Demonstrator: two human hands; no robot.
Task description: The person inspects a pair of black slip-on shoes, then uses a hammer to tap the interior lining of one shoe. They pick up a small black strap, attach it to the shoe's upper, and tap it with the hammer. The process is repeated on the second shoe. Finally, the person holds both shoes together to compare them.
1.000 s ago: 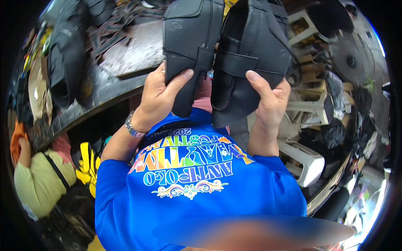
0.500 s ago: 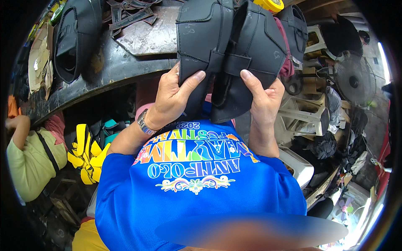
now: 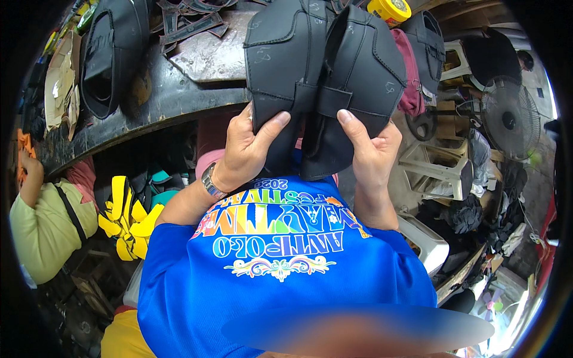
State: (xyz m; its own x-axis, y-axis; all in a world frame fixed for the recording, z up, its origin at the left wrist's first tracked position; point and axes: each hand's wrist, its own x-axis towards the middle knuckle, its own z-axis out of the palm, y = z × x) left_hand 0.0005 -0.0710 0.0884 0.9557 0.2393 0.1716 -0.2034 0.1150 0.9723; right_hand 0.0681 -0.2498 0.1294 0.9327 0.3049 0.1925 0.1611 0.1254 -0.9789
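- While both hands are raised in front of the chest, two black leather shoe uppers stand side by side above them, the left upper (image 3: pixel 285 59) in the left hand (image 3: pixel 248 152) and the right upper (image 3: pixel 358 77) in the right hand (image 3: pixel 373 149).
- Each upper's lower end sits inside the grip of its hand; the two pieces touch along their inner edges, between the thumbs.
- Left grip: closed on the left upper, thumb (image 3: pixel 271 128) pressed flat on the front face, the other fingers hidden behind the leather. A metal wristwatch (image 3: pixel 210 181) sits on that wrist.
- Right grip: closed on the right upper, thumb (image 3: pixel 352 122) laid on its front near the stitched strap, the remaining fingers out of sight behind.
- Behind the uppers lies a dark, worn table (image 3: pixel 149 104) carrying another black upper (image 3: pixel 113 51), leather scraps (image 3: pixel 191 21) and a yellow tub (image 3: pixel 389 9), partly cut off at the top edge.
- Lower ends of both uppers merge into one dark mass, so their exact outline is hard to tell.
- At the left rim another person in a pale green top (image 3: pixel 42 221) is only partly visible; yellow sandal soles (image 3: pixel 128 224) lie under the table.
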